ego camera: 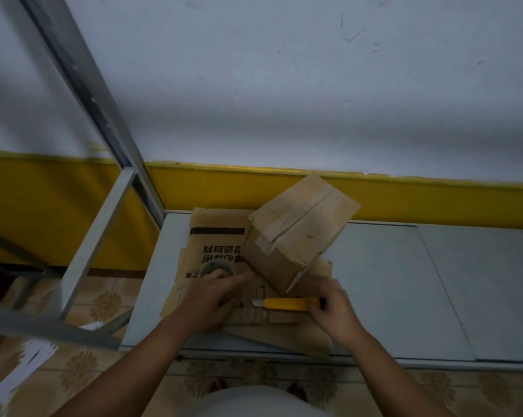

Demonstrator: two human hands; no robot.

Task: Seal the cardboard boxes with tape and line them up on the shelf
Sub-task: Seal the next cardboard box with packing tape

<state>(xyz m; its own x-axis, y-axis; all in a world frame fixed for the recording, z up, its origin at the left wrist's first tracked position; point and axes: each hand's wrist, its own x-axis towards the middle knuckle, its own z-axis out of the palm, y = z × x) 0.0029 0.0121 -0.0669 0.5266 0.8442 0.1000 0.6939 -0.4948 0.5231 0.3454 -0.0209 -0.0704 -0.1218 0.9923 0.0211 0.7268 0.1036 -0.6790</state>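
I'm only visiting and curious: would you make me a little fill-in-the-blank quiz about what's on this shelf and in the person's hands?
1. The right hand grips a utility knife whose handle is ____ in colour.
2. The grey ring by the left hand is a roll of ____.
3. The brown box rests tilted on a flat printed sheet made of ____.

Missing words: yellow; tape; cardboard.

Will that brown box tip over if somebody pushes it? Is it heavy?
Probably it tips easily: the cardboard box sits tilted on the flattened cardboard rather than flat. It is likely light, being thin cardboard, though its inside is hidden. Its walls look stiff, but the taped top flaps gap a little and may give.
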